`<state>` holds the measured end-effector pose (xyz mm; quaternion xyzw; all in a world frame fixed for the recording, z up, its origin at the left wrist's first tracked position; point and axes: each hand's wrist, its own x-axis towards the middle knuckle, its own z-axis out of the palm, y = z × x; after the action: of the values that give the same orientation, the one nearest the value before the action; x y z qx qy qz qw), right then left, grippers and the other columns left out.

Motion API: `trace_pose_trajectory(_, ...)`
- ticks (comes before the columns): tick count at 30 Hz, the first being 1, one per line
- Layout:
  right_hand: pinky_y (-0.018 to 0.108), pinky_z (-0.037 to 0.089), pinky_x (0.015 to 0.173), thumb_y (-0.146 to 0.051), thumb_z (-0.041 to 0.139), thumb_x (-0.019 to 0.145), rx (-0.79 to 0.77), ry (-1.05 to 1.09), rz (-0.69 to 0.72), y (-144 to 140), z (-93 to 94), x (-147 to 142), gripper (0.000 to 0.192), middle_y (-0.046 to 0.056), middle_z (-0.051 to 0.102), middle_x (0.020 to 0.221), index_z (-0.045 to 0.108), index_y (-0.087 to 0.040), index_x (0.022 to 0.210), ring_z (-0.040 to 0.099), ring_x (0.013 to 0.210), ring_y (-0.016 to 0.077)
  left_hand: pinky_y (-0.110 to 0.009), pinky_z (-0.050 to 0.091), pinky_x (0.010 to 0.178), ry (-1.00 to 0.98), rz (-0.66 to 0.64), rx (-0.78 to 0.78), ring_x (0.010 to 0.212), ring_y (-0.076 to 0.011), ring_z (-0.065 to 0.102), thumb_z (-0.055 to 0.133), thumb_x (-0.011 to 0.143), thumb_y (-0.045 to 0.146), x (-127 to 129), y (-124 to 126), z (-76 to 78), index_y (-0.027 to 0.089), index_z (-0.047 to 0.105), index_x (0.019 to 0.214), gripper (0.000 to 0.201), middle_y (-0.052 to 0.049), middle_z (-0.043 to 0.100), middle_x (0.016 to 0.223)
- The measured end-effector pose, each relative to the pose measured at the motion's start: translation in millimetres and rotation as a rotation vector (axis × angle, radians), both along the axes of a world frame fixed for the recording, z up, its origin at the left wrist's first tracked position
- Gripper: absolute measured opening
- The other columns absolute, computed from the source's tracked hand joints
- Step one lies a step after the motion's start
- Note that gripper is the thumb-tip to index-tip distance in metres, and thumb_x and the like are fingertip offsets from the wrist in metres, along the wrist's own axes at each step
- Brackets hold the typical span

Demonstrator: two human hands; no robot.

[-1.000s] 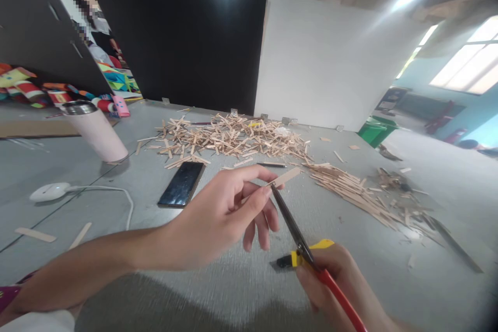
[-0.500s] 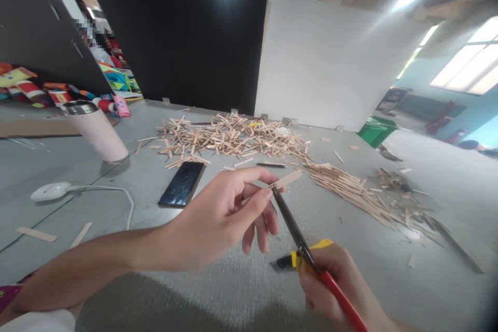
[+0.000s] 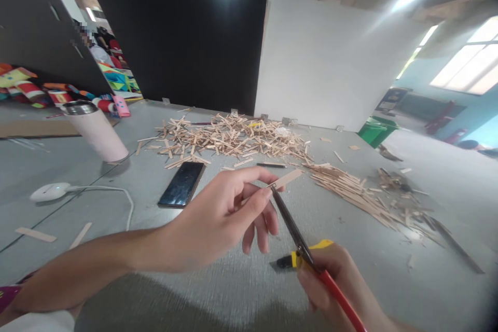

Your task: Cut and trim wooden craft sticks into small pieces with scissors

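My left hand [image 3: 229, 212] pinches a flat wooden craft stick [image 3: 290, 178] between thumb and index finger, its other fingers curled loosely below. The stick points up and to the right. My right hand [image 3: 334, 280] grips a pair of scissors [image 3: 290, 223] with dark blades and a red handle. Their tips touch the stick beside my left thumb, where a small dark mark shows on the wood. A yellow and black tool [image 3: 288, 261] lies on the table, partly hidden behind my right hand and the scissors.
A heap of short wooden pieces [image 3: 229, 137] spreads along the back. Longer sticks [image 3: 346, 192] lie at the right beside scraps. To the left are a phone [image 3: 181, 184], a pink flask [image 3: 97, 132] and a white corded device [image 3: 50, 192]. Black and white panels [image 3: 322, 62] stand behind.
The scissor tips have shifted very slightly at the stick, and my right hand has moved a touch. The left hand and stick stay in place.
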<state>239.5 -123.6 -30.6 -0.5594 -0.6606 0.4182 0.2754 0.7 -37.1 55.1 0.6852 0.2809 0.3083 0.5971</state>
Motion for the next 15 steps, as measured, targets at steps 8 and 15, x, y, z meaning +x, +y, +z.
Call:
trace_pose_trajectory(8, 0.029, 0.026, 0.052, -0.044, 0.059, 0.095, -0.008, 0.023, -0.007, -1.0, 5.6, -3.2, 0.045, -0.005, 0.033, 0.056, 0.038, -0.025, 0.061, 0.032, 0.055, 0.0126, -0.016, 0.054, 0.05, -0.011, 0.0, -0.008, 0.06, -0.0116, 0.071, 0.051, 0.115, 0.043, 0.0, -0.3, -0.4, 0.02, 0.059, 0.128, 0.027, -0.002, 0.075, 0.08)
trace_pose_trajectory(15, 0.03, 0.022, 0.051, -0.045, 0.063, 0.097, 0.063, 0.03, -0.054, -0.9, 3.3, -5.1, 0.051, -0.006, 0.028, 0.058, 0.035, -0.025, 0.059, 0.027, 0.055, 0.0121, -0.018, 0.057, 0.053, 0.024, -0.099, 0.02, 0.068, -0.0139, 0.074, 0.046, 0.116, 0.037, -1.6, 6.6, 5.0, 0.016, 0.065, 0.124, 0.029, -0.006, 0.077, 0.088)
